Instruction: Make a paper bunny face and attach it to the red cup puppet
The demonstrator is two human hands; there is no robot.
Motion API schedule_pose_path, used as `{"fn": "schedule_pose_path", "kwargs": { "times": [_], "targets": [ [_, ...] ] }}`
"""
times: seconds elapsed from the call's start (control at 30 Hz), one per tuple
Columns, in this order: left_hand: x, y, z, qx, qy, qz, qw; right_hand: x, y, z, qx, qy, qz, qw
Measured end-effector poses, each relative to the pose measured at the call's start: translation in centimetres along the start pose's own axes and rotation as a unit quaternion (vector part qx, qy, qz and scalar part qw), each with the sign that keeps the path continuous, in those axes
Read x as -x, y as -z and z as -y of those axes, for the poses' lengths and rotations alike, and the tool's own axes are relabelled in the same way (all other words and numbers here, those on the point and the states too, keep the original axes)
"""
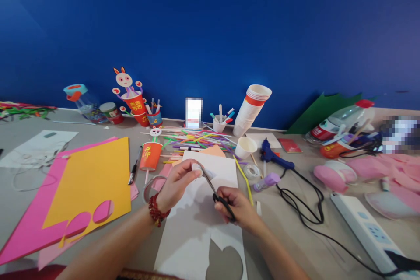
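Observation:
Between thumb and fingers, my left hand (181,182) pinches a small white paper piece (197,169). My right hand (236,206) grips black-handled scissors (223,204), whose blades point up and left and reach the paper's right edge. Whether the blades are parted is hard to make out. Beneath both hands lies a large white paper sheet (183,232) with a rounded hole cut near its lower right corner. A red bead bracelet (158,211) circles my left wrist.
Left lie yellow card (98,175) with round cut-outs and pink card (29,232). An orange paper cup (151,155) and colored sticks (197,139) stand or lie behind. At right are a blue glue gun (275,156), its cord, a glue stick (267,182) and a power strip (364,227).

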State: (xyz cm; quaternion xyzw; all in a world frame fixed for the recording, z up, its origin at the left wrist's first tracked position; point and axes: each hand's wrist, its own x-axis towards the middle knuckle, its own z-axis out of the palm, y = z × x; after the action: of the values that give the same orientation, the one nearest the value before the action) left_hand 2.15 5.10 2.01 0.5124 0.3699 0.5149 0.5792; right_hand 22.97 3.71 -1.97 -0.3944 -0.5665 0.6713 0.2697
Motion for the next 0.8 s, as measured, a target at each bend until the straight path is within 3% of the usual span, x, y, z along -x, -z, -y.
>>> {"fn": "schedule_pose_path", "kwargs": {
  "times": [0.23,0.5,0.8],
  "targets": [
    [-0.04,0.03,-0.08,-0.032,-0.012,-0.018,0.999,0.00,0.09,-0.20,-0.004,-0.008,0.005,1.000],
    [0.04,0.23,0.05,-0.091,-0.008,0.011,0.996,-0.05,0.10,-0.23,-0.016,-0.024,0.008,1.000],
    [0.09,0.32,0.00,-0.085,0.010,0.022,0.996,0.02,0.13,-0.06,-0.007,-0.019,0.012,1.000]
  ]
}}
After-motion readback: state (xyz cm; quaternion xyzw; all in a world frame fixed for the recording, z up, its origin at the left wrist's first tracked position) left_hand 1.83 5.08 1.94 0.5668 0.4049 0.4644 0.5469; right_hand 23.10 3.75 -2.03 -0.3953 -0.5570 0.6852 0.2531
